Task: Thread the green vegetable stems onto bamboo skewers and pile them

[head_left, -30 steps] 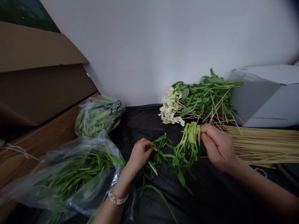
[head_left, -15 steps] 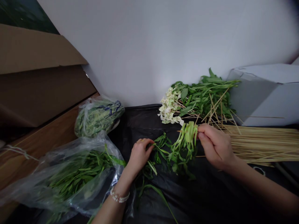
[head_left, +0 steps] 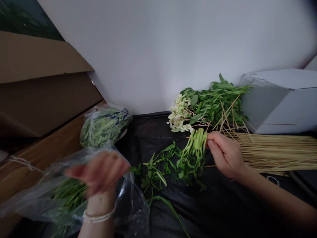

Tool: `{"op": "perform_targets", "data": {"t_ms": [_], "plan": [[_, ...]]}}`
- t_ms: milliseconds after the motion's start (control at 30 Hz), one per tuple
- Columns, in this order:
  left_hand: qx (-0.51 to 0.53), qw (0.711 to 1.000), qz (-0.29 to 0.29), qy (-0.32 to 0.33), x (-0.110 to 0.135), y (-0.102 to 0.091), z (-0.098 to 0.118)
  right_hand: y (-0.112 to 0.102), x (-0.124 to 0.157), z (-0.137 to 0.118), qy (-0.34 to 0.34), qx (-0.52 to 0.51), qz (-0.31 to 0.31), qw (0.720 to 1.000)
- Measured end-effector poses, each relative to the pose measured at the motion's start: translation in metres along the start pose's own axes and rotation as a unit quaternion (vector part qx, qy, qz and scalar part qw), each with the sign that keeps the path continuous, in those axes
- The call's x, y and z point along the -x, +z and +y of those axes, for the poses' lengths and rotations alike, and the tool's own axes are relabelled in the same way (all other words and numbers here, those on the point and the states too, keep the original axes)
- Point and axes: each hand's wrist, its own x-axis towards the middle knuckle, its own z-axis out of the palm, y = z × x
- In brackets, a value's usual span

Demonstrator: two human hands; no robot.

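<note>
My right hand (head_left: pixel 226 154) pinches a bamboo skewer threaded with folded green stems (head_left: pixel 194 150), held just above the black sheet (head_left: pixel 173 211). My left hand (head_left: pixel 99 172) is smeared by motion and hovers over the open clear bag of greens (head_left: pixel 49 198) at the lower left; its fingers look stretched out, with nothing visibly in them. Loose leafy sprigs (head_left: pixel 155 167) lie on the sheet between the two hands.
A heap of bare bamboo skewers (head_left: pixel 279 150) lies to the right. Skewered greens and pale florets (head_left: pixel 205 107) are piled against the white wall. A second tied bag of greens (head_left: pixel 105 124), a cardboard box (head_left: pixel 42 82) and a white box (head_left: pixel 282 99) flank the area.
My left hand has left the loose sprigs in the middle and swung left over the clear bag. My right hand with the skewer has shifted slightly left.
</note>
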Motion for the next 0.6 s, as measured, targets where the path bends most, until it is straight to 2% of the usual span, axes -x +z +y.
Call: {"op": "perform_targets", "data": {"t_ms": [67,100,167,200,267,367,433,500,600], "plan": [[-0.076,0.989,-0.124,-0.032,-0.006,0.016,-0.005,0.000,0.000,0.000,-0.003,0.001,-0.003,1.000],[-0.145,0.966,-0.207,-0.058,-0.009,0.024,-0.009,0.000,0.000,0.000,-0.006,0.001,-0.003,1.000],[-0.268,0.912,-0.302,-0.067,-0.015,0.038,-0.021,0.000,0.000,-0.001,-0.016,0.003,0.000,1.000],[-0.325,0.888,-0.322,-0.059,-0.017,0.042,-0.029,0.000,-0.001,-0.001,-0.020,0.005,0.001,1.000],[-0.409,0.856,-0.315,-0.032,-0.020,0.045,-0.043,-0.001,-0.002,-0.002,-0.022,0.008,0.002,1.000],[-0.480,0.831,-0.283,-0.010,-0.021,0.045,-0.058,-0.003,-0.002,-0.002,-0.014,0.008,0.000,1.000],[-0.471,0.843,-0.261,-0.011,-0.021,0.045,-0.059,-0.004,-0.003,-0.002,-0.013,0.005,0.002,1.000],[-0.402,0.885,-0.233,-0.021,-0.022,0.046,-0.055,-0.004,-0.003,-0.003,-0.018,0.003,0.006,1.000],[-0.233,0.957,-0.170,-0.045,-0.024,0.045,-0.045,-0.004,-0.003,-0.003,-0.020,0.001,0.011,1.000]]}}
